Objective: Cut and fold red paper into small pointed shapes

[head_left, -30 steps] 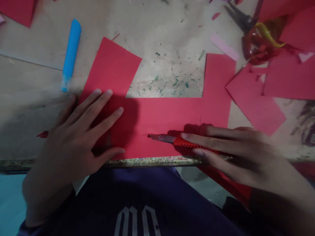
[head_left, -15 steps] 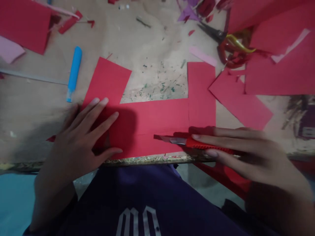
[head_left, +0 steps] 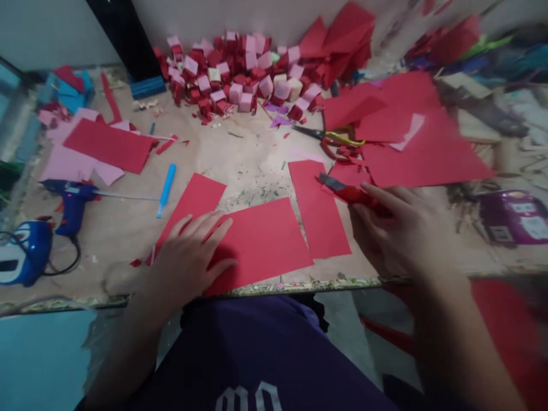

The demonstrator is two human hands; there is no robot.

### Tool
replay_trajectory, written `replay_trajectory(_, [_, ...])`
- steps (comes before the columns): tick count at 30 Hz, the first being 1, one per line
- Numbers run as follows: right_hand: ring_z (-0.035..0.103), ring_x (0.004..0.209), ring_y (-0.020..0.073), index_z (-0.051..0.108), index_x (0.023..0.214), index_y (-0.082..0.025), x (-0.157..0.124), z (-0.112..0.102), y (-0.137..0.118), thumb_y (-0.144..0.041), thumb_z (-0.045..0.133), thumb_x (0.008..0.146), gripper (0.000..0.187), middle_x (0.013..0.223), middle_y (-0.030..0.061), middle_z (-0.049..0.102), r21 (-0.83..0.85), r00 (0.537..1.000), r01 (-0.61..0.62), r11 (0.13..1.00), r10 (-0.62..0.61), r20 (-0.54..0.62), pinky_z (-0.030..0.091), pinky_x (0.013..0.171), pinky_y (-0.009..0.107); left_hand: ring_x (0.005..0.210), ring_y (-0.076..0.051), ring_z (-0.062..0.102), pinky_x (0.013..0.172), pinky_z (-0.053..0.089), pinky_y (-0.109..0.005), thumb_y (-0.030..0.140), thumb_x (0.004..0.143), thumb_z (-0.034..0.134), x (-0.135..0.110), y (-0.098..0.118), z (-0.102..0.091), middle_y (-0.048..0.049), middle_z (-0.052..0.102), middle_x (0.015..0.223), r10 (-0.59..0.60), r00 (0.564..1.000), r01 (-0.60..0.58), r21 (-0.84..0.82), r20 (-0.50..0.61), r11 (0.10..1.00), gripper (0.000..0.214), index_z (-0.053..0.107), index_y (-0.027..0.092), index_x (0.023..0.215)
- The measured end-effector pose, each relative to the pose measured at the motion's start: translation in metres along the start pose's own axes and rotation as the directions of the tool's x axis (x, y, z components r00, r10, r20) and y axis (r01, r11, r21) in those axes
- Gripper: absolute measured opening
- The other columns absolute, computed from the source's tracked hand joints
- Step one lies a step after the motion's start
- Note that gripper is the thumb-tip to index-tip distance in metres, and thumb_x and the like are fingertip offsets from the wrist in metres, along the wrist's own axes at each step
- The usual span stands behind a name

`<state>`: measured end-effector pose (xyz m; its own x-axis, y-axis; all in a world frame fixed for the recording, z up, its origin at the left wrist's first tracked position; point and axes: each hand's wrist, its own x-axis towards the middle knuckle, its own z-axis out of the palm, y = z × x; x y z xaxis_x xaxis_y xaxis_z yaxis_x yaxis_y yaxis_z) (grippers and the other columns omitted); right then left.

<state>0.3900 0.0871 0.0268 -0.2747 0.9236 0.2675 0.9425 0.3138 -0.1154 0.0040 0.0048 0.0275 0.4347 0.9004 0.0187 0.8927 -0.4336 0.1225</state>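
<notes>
One red sheet [head_left: 265,240] lies at the table's [head_left: 257,160] near edge, under my flat, open left hand [head_left: 192,251]; my right hand [head_left: 398,234] grips the red cutter [head_left: 346,191] just right of it.

Left hand [head_left: 188,251] flat on red paper [head_left: 261,240], right hand [head_left: 398,228] apparently gripping cutter [head_left: 346,191]

I see dim, flat light; motion blur smears the frame toward three o'clock, and the edges bend outward.
</notes>
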Motion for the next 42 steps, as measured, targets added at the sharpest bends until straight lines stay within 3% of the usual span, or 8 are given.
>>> replay_trajectory(6, [0.072, 0.108, 0.0304, 0.075, 0.120, -0.019, -0.011, -0.001, -0.023, -0.028, 0.061, 0.102, 0.025, 0.120, 0.0163, 0.078, 0.264, 0.978, 0.155, 0.952, -0.111, -0.176, 0.055, 0.097, 0.046, 0.132, -0.039, 0.061, 0.110, 0.050, -0.052, 0.046, 0.093, 0.075, 0.017, 0.005, -0.007, -0.0219, 0.065, 0.144, -0.057, 0.997, 0.057, -0.004, 0.046, 0.998, 0.073, 0.054, 0.013, 0.154])
replay_trajectory(11, [0.072, 0.122, 0.0317, 0.075, 0.125, -0.022, -0.024, -0.006, -0.043, -0.031, 0.059, 0.104, 0.028, 0.127, 0.0125, 0.077, 0.403, 0.985, 0.173, 0.899, -0.149, -0.090, 0.057, 0.106, 0.053, 0.130, -0.038, 0.063, 0.109, 0.051, -0.048, 0.044, 0.084, 0.082, 0.021, 0.003, -0.013, -0.0193, 0.066, 0.139, -0.175, 0.981, 0.179, -0.049, 0.086, 0.983, 0.094, 0.039, 0.017, 0.164])
replay_trajectory(18, [0.073, 0.122, 0.0301, 0.076, 0.126, -0.026, -0.018, -0.012, -0.063, -0.036, 0.061, 0.103, 0.029, 0.127, 0.0091, 0.079, 0.537, 0.997, 0.054, 0.842, -0.070, 0.011, 0.058, 0.108, 0.053, 0.082, -0.025, 0.072, 0.079, 0.053, -0.036, 0.037, 0.097, 0.063, 0.034, -0.002, -0.037, -0.0056, 0.079, 0.090, -0.285, 0.952, 0.305, -0.316, 0.108, 0.898, 0.022, 0.078, 0.022, 0.101])
replay_trajectory(24, [0.063, 0.138, 0.0279, 0.047, 0.159, -0.037, 0.018, -0.006, -0.074, -0.049, 0.070, 0.097, 0.067, 0.162, 0.0095, 0.055, 0.898, 0.987, -0.080, 0.432, 0.161, 0.010, 0.056, 0.112, 0.050, 0.091, -0.024, 0.072, 0.081, 0.054, -0.033, 0.042, 0.099, 0.063, 0.051, 0.025, -0.072, -0.0046, 0.080, 0.101, -0.419, 0.879, 0.236, -0.555, -0.228, 0.797, 0.023, 0.075, 0.022, 0.101])
replay_trajectory(30, [0.065, 0.135, 0.0283, 0.059, 0.142, -0.034, 0.069, -0.028, -0.096, -0.057, 0.074, 0.089, 0.059, 0.157, 0.0081, 0.060, 0.979, 0.981, -0.182, 0.090, 0.092, 0.173, 0.060, 0.104, 0.050, 0.104, -0.021, 0.073, 0.096, 0.055, -0.033, 0.023, 0.097, 0.068, 0.104, 0.046, -0.131, -0.0042, 0.081, 0.114, -0.346, 0.723, -0.084, -0.573, -0.598, 0.815, 0.017, 0.074, 0.016, 0.111])
replay_trajectory(33, [0.073, 0.119, 0.0275, 0.070, 0.112, -0.026, 0.094, -0.035, -0.105, -0.057, 0.075, 0.086, 0.041, 0.128, 0.0082, 0.076, 0.982, 0.971, -0.184, 0.031, 0.162, 0.177, 0.064, 0.092, 0.044, 0.115, -0.017, 0.072, 0.100, 0.049, -0.028, 0.015, 0.094, 0.061, 0.148, 0.032, -0.152, -0.0024, 0.081, 0.113, -0.255, 0.763, -0.283, -0.661, -0.595, 0.695, 0.024, 0.073, 0.006, 0.113])
replay_trajectory(36, [0.076, 0.098, 0.0235, 0.067, 0.087, -0.022, 0.120, -0.030, -0.108, -0.048, 0.078, 0.081, 0.029, 0.100, 0.0065, 0.079, 0.989, 0.947, -0.143, -0.030, 0.286, 0.146, 0.063, 0.076, 0.034, 0.110, -0.021, 0.075, 0.099, 0.054, -0.034, 0.017, 0.097, 0.059, 0.188, 0.009, -0.145, -0.0095, 0.080, 0.116, -0.100, 0.937, -0.292, -0.906, -0.336, 0.307, 0.027, 0.068, 0.004, 0.120])
replay_trajectory(42, [0.070, 0.071, 0.0181, 0.064, 0.075, -0.022, 0.129, -0.004, -0.111, -0.041, 0.086, 0.067, 0.030, 0.074, 0.0000, 0.074, 0.960, 0.898, -0.278, -0.027, 0.347, 0.270, 0.055, 0.060, 0.026, 0.087, -0.024, 0.078, 0.090, 0.060, -0.042, 0.014, 0.081, 0.076, 0.181, -0.017, -0.087, -0.0129, 0.080, 0.098, -0.247, 0.951, -0.183, -0.983, -0.186, 0.035, 0.025, 0.071, 0.008, 0.105])
